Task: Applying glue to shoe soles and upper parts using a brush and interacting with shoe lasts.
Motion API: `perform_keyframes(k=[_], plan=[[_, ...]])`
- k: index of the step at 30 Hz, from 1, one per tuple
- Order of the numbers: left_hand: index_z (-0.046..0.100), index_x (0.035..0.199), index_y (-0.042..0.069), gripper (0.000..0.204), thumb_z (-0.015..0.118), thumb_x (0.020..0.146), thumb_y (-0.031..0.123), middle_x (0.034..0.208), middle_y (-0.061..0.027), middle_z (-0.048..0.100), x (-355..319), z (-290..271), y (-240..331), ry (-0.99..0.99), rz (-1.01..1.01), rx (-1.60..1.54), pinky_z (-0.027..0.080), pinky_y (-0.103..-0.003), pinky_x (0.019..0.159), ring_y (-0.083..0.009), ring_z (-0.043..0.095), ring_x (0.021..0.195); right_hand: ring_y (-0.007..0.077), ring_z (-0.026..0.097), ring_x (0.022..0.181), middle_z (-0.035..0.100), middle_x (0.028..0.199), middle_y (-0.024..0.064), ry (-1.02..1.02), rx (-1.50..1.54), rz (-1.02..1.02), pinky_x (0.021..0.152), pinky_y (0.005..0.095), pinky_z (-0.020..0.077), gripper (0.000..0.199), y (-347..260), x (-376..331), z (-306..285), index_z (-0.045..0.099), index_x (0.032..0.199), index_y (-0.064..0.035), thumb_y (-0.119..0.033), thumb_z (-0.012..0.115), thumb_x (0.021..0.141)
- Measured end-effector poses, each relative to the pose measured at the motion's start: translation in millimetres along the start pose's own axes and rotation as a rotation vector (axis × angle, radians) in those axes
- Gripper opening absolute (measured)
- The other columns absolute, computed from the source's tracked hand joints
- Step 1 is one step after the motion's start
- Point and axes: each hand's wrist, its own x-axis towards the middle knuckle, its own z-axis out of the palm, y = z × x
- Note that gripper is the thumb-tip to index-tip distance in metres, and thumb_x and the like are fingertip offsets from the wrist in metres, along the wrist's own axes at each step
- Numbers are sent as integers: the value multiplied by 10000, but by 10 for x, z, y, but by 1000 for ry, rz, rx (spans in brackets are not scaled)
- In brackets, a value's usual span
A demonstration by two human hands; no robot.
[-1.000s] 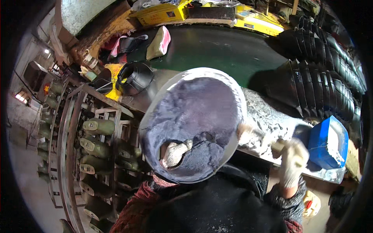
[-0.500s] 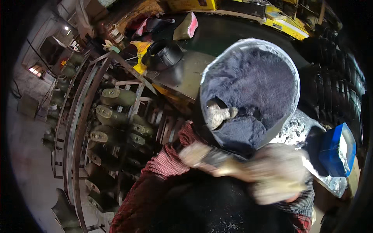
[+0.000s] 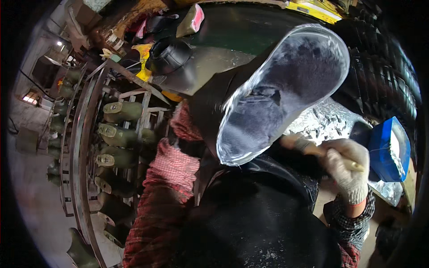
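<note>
A tall dark boot [image 3: 210, 105] stands tilted in front of me, its wide opening facing up toward me. Grey-blue fleece lining [image 3: 263, 116] shows inside, and the rim is smeared white. My left forearm [image 3: 167, 178], in a red checked sleeve, reaches behind the boot; the hand itself is hidden there. In a whitish knit glove, my right hand [image 3: 351, 167] is closed around the wooden handle of a brush [image 3: 313, 147]. The brush head is blurred and lies just below the boot's right rim. A blue tub [image 3: 380, 152] holding white paste stands right of that hand.
At left, a metal rack [image 3: 82, 156] carries several olive boots [image 3: 120, 134]. A black boot-like piece [image 3: 172, 58] rests on the bench at the back. Dark stacked pieces [image 3: 375, 67] line the far right. A white-smeared surface [image 3: 324, 118] lies beyond the brush.
The boot's opening has turned and tilted up to the right, and the gloved fingers at its opening are out of sight. My right hand and the brush have moved right, away from the boot's near rim.
</note>
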Motion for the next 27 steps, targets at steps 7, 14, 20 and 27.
perform_keyframes(k=[7, 14, 20, 27], plan=[[633, 1016, 12, 464, 507, 865, 433, 878, -151, 671, -222, -107, -67, 48, -23, 3, 526, -366, 753, -280, 649, 814, 74, 583, 543, 670, 763, 130, -69, -78, -13, 460, 179, 471, 132, -75, -13, 66, 624, 968, 97, 38, 536, 888], [636, 1018, 10, 501, 493, 869, 467, 870, -156, 673, -329, -183, -95, 54, -30, -15, 528, -370, 750, -287, 652, 809, 129, 633, 628, 668, 718, 106, 7, -510, -443, 549, 235, 489, 56, 22, 20, -65, 663, 824, 11, -30, 626, 815], [638, 1020, 8, 533, 481, 873, 496, 863, -161, 676, -728, -211, -165, 109, -30, -24, 529, -373, 747, -293, 655, 805, 189, 653, 903, 646, 1019, 173, 543, -158, -632, 802, 268, 548, 229, 208, 307, -367, 587, 1108, 78, -58, 561, 926], [640, 1022, 5, 571, 467, 878, 529, 854, -166, 678, -828, -173, -306, 148, 9, -42, 531, -376, 744, -301, 658, 799, 122, 505, 406, 539, 571, 65, 57, 313, -205, 354, 228, 399, 195, 182, -156, 15, 567, 866, 43, -140, 564, 931]])
